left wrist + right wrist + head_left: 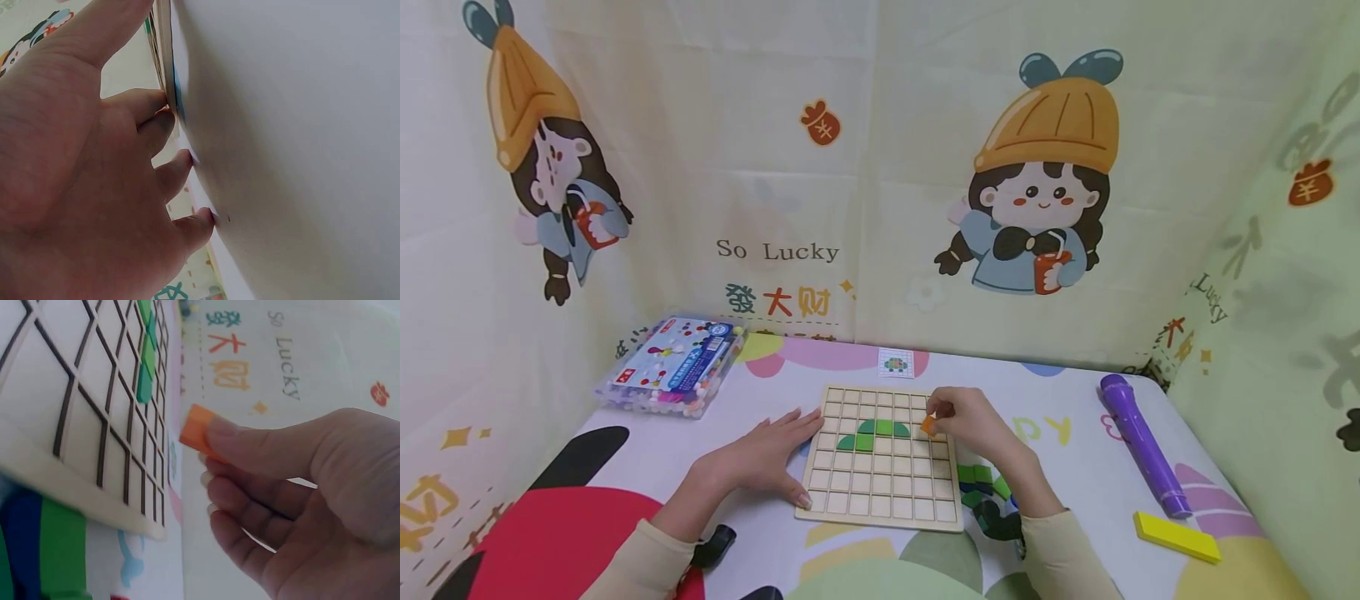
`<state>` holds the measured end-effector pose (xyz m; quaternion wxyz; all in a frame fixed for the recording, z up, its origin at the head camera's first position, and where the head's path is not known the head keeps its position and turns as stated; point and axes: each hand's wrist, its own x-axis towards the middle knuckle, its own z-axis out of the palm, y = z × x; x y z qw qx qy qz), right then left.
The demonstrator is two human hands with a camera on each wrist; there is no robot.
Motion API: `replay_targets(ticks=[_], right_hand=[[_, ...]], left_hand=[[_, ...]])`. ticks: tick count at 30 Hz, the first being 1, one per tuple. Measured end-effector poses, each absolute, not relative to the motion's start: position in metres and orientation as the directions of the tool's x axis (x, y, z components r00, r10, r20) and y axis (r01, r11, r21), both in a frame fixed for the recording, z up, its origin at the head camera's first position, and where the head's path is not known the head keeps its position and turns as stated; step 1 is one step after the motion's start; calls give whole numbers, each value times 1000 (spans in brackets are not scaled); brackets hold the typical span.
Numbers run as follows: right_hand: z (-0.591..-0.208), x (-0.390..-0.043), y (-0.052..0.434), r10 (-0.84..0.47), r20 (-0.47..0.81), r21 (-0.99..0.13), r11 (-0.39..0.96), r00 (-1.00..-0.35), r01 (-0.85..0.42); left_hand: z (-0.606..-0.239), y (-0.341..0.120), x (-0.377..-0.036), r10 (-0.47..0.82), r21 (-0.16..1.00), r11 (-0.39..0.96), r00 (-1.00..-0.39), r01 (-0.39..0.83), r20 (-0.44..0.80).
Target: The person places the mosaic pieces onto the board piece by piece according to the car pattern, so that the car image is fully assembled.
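Wooden grid board (880, 492) lies flat at the centre of a counter (1060, 400) covered with a bright cartoon-print cloth. Most of its small square cells are bare wood. Only a short cluster of green tiles (872, 434) is set in, forming a low dome shape just above the middle of the board, so the pattern looks barely begun, with nearly all of the cells left to fill.

The right hand (966, 421) hovers over the board's 2 o'clock area, thumb and fingertips pinching a small orange tile (929, 426) just beside the right end of the green cluster. The right wrist view shows the tile (197, 430) held clear of the board, not yet in a cell.

The left hand (767, 458) rests at the board's 9 o'clock edge, fingers spread and straight, fingertips pressing against the wooden rim to steady it.

More loose green and blue tiles (988, 492) lie on the counter at the board's 4 o'clock, partly hidden under the right forearm. A small picture card (896, 363) sits at 12 o'clock. A clear box of coloured pieces (673, 377) sits at 10 o'clock. A purple tube (1142, 446) and a yellow bar (1176, 537) lie well apart at 3 to 4 o'clock
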<state>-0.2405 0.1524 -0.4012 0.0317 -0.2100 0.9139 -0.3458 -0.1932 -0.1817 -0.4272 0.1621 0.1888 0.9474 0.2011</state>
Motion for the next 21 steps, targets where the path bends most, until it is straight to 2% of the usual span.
replay_targets(ticks=[10, 21], right_hand=[[-406, -240, 130, -438, 121, -680, 617, -891, -396], [-419, -235, 103, -456, 150, -666, 609, -877, -430]], left_hand=[[-429, -183, -195, 420, 437, 851, -877, 291, -234], [-428, -182, -195, 420, 434, 852, -877, 292, -234]])
